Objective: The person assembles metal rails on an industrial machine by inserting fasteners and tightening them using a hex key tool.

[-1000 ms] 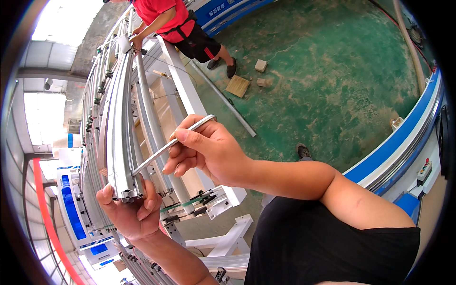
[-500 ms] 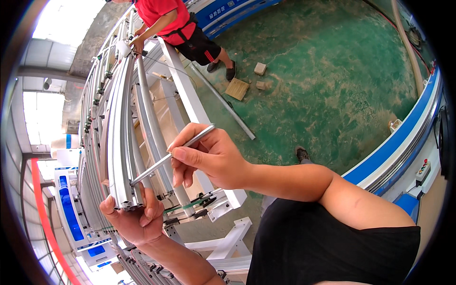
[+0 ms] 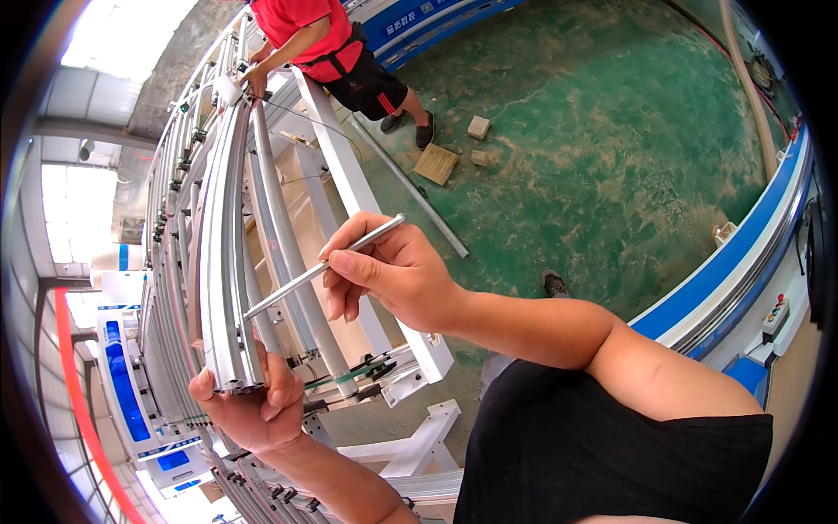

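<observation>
My left hand point(image 3: 257, 417) is wrapped from below round the near end of a long grooved aluminium profile point(image 3: 222, 279), thumb and fingers on either side. In my right hand point(image 3: 397, 278), a slim straight metal rod point(image 3: 295, 286) is pinched between thumb and fingers. Its lower tip meets the profile's right side, a little above my left hand; whether it sits inside the groove I cannot tell. The rod's other end sticks out past my knuckles. At the far end of the profile, a co-worker in a red shirt point(image 3: 301, 44) has hands on a white part point(image 3: 229, 91).
A white frame beam point(image 3: 342, 157) and grey rollers point(image 3: 278, 218) run beside the profile. On the green floor lie a metal tube point(image 3: 417, 196), a wooden block point(image 3: 435, 164) and smaller blocks. A blue-and-white machine point(image 3: 733, 279) curves along the right.
My right hand has shifted slightly up and to the right, and the rod's tip has slid farther up along the profile. My left hand keeps its grip on the profile's end.
</observation>
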Demonstrator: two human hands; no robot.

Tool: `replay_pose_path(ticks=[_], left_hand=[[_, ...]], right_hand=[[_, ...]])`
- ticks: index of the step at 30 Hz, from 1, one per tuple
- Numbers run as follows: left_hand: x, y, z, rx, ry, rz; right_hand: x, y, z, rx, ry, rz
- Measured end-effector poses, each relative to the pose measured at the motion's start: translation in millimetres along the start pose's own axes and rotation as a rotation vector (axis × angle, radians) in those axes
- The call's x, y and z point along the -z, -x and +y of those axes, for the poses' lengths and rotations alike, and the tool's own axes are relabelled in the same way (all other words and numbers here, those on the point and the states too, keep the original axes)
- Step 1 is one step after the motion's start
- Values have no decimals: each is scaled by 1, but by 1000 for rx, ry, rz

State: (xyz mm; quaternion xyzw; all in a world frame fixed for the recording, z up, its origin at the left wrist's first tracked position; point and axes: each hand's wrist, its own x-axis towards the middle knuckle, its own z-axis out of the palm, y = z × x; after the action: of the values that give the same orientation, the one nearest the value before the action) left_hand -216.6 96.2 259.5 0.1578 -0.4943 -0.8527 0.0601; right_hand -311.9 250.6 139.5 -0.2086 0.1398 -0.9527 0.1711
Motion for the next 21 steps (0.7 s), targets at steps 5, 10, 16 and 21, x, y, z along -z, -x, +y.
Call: replay_pose_path(ticks=[5,10,16,21], left_hand=[[14,0,3,45,-70,-145],[15,1,-4,3,-4,-73],[52,1,-44,50,79,104],[70,3,-74,16,-14,276]], right_hand=[[-11,-4,-9,-1,32,-35],[-8,1,-7,82,219,38],[20,8,-8,-135,238,119],[54,16,42,-550,555,244]])
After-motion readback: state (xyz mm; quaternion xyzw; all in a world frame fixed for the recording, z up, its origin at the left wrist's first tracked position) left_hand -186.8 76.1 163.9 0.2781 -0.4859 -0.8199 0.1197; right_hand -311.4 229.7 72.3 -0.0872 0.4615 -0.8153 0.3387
